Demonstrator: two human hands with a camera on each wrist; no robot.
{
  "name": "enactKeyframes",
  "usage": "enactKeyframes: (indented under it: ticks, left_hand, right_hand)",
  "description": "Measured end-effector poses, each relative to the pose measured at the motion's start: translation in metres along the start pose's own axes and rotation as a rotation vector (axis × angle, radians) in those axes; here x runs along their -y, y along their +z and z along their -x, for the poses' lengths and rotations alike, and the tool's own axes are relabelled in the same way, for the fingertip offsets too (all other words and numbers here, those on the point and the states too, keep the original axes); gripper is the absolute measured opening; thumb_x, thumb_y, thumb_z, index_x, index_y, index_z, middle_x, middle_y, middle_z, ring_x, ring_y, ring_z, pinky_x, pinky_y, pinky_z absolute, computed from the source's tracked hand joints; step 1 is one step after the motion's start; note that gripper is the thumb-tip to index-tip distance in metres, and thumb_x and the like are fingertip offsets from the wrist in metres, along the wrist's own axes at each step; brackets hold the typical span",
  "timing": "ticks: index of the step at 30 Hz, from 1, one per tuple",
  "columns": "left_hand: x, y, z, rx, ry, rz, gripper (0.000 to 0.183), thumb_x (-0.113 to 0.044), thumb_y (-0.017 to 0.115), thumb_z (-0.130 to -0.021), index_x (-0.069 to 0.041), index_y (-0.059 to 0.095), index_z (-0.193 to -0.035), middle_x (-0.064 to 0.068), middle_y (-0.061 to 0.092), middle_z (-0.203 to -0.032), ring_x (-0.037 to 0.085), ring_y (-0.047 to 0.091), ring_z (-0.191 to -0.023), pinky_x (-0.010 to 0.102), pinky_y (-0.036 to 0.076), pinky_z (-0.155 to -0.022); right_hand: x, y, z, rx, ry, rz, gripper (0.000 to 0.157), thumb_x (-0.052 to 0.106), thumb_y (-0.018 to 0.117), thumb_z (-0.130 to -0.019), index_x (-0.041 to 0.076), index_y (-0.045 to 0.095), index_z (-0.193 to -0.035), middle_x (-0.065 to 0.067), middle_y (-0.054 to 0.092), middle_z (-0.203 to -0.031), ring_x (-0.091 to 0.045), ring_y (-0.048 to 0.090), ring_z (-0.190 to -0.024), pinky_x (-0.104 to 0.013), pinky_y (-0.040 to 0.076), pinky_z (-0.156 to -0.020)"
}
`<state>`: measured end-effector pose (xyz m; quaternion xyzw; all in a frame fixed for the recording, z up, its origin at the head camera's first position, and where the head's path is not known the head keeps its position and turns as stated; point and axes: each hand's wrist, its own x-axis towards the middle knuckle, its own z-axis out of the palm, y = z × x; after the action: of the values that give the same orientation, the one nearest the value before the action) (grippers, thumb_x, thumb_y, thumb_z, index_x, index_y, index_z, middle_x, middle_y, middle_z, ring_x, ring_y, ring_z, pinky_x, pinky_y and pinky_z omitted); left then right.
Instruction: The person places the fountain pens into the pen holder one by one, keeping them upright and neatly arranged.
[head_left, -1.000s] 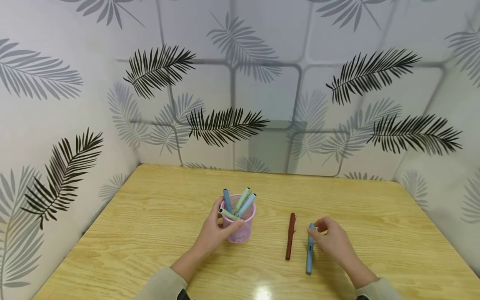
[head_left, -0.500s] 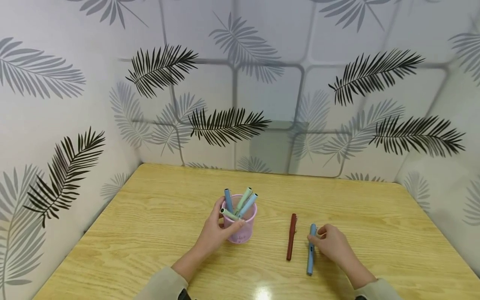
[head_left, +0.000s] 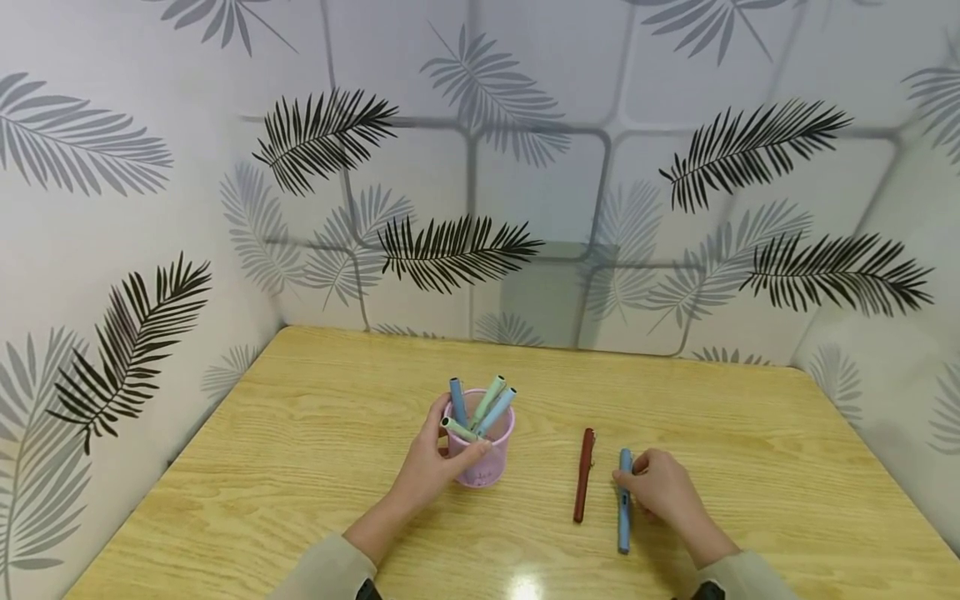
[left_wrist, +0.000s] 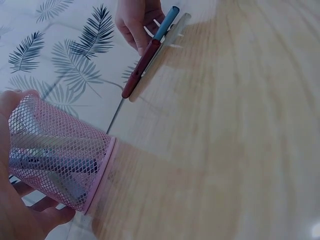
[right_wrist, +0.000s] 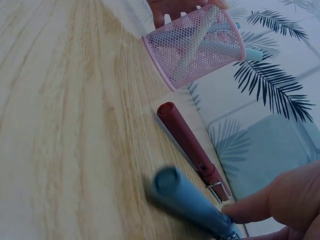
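My left hand (head_left: 426, 462) grips a pink mesh pen holder (head_left: 487, 462) by its side, thumb near the rim. Several pens stick out of the holder, in pale green, light blue and darker blue. On the wood table, my right hand (head_left: 663, 483) pinches a blue pen (head_left: 624, 525) near its upper end, between thumb and finger. The pen's near end shows blurred in the right wrist view. A dark red pen (head_left: 583, 475) lies to its left, roughly parallel, untouched. The left wrist view shows the holder's mesh wall (left_wrist: 60, 150) with pens visible through it.
The yellow wood-grain table (head_left: 315, 400) runs back to a wall (head_left: 420, 183) covered in leaf-patterned paper. A bright light reflection shows near the table's front.
My right hand has slid slightly toward me along the blue pen, and its fingers have settled. The blue pen has turned a little. My left hand stays on the pen holder.
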<state>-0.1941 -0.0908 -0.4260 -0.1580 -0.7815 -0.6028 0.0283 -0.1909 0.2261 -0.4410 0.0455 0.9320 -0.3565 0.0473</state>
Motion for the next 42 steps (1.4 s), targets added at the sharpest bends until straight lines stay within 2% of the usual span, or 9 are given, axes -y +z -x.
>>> enactKeyframes:
  ticks: [6,13,22,34,36,37,42]
  left_hand:
    - [-0.001,0.001,0.001,-0.003,0.001,-0.009,0.080,-0.022,0.070,-0.085,-0.013,0.021,-0.147,0.013,0.045,-0.130,0.031,0.049,-0.107,0.044,0.047,-0.084]
    - [0.000,0.000,0.000,0.003,0.004,0.000,0.079,-0.022,0.069,-0.085,-0.015,0.021,-0.147,0.011,0.045,-0.130,0.029,0.048,-0.107,0.042,0.047,-0.083]
    - [-0.002,-0.001,-0.001,0.003,0.005,-0.002,0.079,-0.022,0.070,-0.084,-0.015,0.022,-0.147,0.014,0.044,-0.131,0.031,0.049,-0.108,0.043,0.047,-0.083]
    - [-0.004,0.000,-0.001,0.007,-0.008,0.013,0.079,-0.020,0.069,-0.085,-0.015,0.021,-0.147,0.017,0.044,-0.130,0.033,0.048,-0.108,0.045,0.047,-0.084]
    - [-0.003,0.000,-0.002,0.009,-0.010,0.019,0.079,-0.021,0.070,-0.085,-0.015,0.021,-0.147,0.019,0.044,-0.130,0.033,0.048,-0.108,0.045,0.047,-0.085]
    - [0.002,0.001,-0.003,0.005,-0.009,0.018,0.080,-0.023,0.070,-0.084,-0.019,0.021,-0.147,0.017,0.044,-0.130,0.031,0.048,-0.108,0.044,0.047,-0.084]
    - [0.004,0.000,-0.003,0.005,-0.001,0.012,0.080,-0.024,0.071,-0.084,-0.018,0.022,-0.147,0.018,0.045,-0.129,0.030,0.050,-0.107,0.042,0.049,-0.083]
  right_hand:
    - [0.000,0.000,-0.001,-0.008,0.023,-0.014,0.029,0.012,0.063,-0.084,-0.011,0.054,-0.100,-0.014,0.059,-0.081,-0.017,0.051,-0.053,-0.030,0.046,-0.046]
    - [0.002,0.000,-0.001,-0.036,0.043,-0.072,0.030,0.011,0.060,-0.084,-0.010,0.053,-0.104,-0.015,0.059,-0.081,-0.017,0.051,-0.051,-0.030,0.045,-0.044]
    - [0.008,-0.002,-0.001,-0.123,-0.051,-0.123,0.030,0.011,0.060,-0.086,-0.009,0.052,-0.107,-0.019,0.060,-0.087,-0.017,0.055,-0.057,-0.030,0.047,-0.046]
    - [0.020,-0.003,0.003,-0.163,-0.113,-0.212,0.029,0.013,0.059,-0.090,-0.002,0.052,-0.114,-0.013,0.056,-0.089,-0.017,0.056,-0.062,-0.028,0.051,-0.050]
    - [0.022,-0.004,0.003,-0.163,-0.129,-0.227,0.029,0.013,0.059,-0.090,-0.001,0.052,-0.114,-0.012,0.056,-0.089,-0.017,0.057,-0.064,-0.028,0.052,-0.051]
    - [0.023,-0.004,0.004,-0.161,-0.134,-0.238,0.029,0.014,0.060,-0.090,0.000,0.052,-0.114,-0.012,0.056,-0.089,-0.017,0.057,-0.064,-0.028,0.052,-0.051]
    - [0.031,-0.004,0.009,-0.154,-0.173,-0.273,0.029,0.014,0.062,-0.090,0.001,0.053,-0.114,-0.011,0.056,-0.089,-0.018,0.057,-0.066,-0.030,0.053,-0.053]
